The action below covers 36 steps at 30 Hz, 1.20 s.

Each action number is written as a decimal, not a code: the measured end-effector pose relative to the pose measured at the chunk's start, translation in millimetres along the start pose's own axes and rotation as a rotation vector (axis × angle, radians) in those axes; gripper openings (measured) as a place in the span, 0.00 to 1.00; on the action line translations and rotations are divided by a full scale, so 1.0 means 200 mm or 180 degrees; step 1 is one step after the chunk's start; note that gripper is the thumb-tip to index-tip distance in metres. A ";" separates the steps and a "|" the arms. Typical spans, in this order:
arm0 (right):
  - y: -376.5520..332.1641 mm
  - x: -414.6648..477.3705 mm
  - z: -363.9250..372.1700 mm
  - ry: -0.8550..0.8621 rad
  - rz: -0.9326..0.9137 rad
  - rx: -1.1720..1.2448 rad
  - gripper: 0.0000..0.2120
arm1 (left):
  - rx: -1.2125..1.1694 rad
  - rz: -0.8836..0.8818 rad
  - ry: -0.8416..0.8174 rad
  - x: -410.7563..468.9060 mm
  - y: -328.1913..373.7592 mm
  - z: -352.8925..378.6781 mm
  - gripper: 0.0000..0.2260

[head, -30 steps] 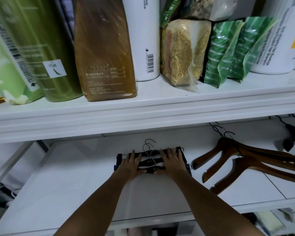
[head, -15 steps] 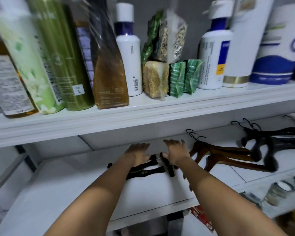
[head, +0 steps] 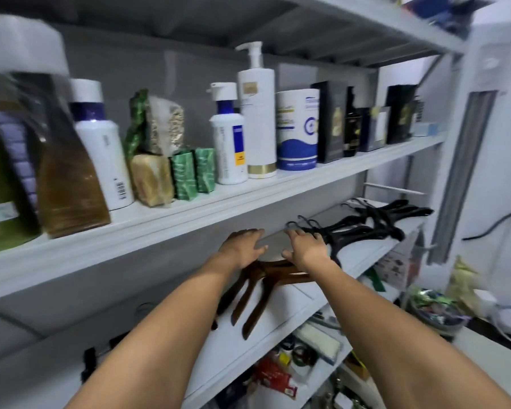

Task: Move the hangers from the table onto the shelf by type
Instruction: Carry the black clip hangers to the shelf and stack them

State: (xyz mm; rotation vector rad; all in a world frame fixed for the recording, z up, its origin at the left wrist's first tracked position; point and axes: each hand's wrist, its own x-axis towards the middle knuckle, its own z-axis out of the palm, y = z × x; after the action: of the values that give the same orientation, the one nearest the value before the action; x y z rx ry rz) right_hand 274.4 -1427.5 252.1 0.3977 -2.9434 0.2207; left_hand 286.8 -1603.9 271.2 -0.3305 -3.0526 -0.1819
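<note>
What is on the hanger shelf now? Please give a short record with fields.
shelf: white, holds hangers in groups
brown hangers: wooden, lying fanned, under both hands
black hangers: lying to the right of the brown ones
left hand: open, over brown hangers
right hand: open, beside black hangers
contact: cannot tell

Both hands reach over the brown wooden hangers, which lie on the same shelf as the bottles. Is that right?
Not quite. In the head view the brown wooden hangers lie on the lower shelf, one level below the bottles. The rest holds: the left hand and right hand both reach over them.
</note>
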 end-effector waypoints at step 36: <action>2.80 -1.59 -0.46 0.0395 0.3656 -0.0758 0.28 | -0.0017 0.3287 -0.0428 0.92 3.29 0.56 0.26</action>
State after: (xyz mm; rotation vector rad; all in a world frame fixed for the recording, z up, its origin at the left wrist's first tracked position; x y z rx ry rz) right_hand 435.1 -798.1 214.6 -1.2896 -2.6427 0.0082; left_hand 245.0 -914.2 246.2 -1.8496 -2.5533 -0.0968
